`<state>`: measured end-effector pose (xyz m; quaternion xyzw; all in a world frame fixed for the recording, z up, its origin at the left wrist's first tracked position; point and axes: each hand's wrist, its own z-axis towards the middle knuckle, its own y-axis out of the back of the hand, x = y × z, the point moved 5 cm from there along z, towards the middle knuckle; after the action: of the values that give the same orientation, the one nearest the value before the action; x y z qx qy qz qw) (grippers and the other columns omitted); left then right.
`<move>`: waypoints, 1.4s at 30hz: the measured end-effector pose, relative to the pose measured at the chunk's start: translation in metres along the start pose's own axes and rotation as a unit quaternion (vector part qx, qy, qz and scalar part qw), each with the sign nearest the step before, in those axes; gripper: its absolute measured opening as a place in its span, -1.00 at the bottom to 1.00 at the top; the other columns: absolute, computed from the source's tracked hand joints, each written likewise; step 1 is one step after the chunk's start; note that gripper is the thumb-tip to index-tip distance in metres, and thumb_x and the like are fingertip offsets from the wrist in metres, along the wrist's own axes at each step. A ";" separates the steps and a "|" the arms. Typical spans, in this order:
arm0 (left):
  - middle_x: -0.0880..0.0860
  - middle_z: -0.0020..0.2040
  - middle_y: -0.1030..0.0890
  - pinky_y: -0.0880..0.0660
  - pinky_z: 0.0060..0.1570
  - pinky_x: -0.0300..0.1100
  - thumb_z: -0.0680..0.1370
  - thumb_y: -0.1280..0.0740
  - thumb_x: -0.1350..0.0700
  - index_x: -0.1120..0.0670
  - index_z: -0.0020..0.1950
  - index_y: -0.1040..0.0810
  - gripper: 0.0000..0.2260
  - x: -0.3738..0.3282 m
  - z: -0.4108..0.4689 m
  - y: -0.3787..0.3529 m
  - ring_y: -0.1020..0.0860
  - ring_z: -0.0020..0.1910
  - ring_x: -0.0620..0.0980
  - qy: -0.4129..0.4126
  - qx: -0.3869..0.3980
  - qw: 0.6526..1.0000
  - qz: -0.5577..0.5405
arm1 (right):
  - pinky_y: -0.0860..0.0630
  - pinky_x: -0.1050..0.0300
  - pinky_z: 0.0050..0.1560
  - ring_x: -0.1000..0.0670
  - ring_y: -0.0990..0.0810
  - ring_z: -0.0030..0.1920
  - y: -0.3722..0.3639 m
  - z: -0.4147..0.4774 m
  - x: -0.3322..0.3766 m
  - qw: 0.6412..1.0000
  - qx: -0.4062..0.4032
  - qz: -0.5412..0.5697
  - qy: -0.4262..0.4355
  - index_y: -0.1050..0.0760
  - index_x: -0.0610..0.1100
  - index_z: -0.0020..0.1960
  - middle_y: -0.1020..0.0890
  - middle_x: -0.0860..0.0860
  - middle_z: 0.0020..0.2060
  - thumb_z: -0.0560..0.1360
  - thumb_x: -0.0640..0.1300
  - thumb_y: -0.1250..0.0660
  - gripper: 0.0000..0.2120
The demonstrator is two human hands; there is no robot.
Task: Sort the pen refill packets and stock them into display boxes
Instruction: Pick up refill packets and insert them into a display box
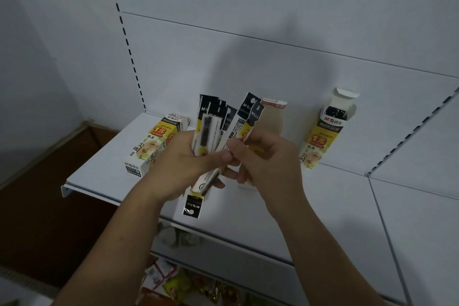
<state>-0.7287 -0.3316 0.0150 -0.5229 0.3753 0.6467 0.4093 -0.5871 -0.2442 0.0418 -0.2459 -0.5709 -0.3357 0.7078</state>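
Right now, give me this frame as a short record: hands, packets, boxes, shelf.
left hand: grips a fan of pen refill packets
right hand: pinches packets from the same bunch
odd packet: hangs header-down below the left hand
left display box: lying on the white shelf
right display box: upright, top flap open

White shelf (104,171) bears display boxes (320,136) (flaps open).

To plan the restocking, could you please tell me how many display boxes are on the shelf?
3: left box lying down, middle box open behind the right hand, right box standing open. Others may be hidden.
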 end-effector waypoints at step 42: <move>-0.17 -0.38 -0.53 -0.42 -0.33 -0.27 0.59 -0.44 -0.13 0.07 0.22 -0.58 -0.67 0.015 0.047 -0.029 -0.47 -0.40 -0.19 -0.001 -0.095 0.995 0.024 | -0.46 0.39 -0.24 0.08 -0.58 -0.22 0.073 0.032 0.017 0.943 -0.145 -0.257 0.153 -0.62 -0.04 0.13 -0.66 0.11 0.02 0.50 -0.03 -0.56 -0.74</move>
<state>-0.7210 -0.2758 0.0070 -0.5498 0.3244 0.6894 0.3423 -0.5502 -0.1764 0.0684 -0.1363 -0.4451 -0.6188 0.6328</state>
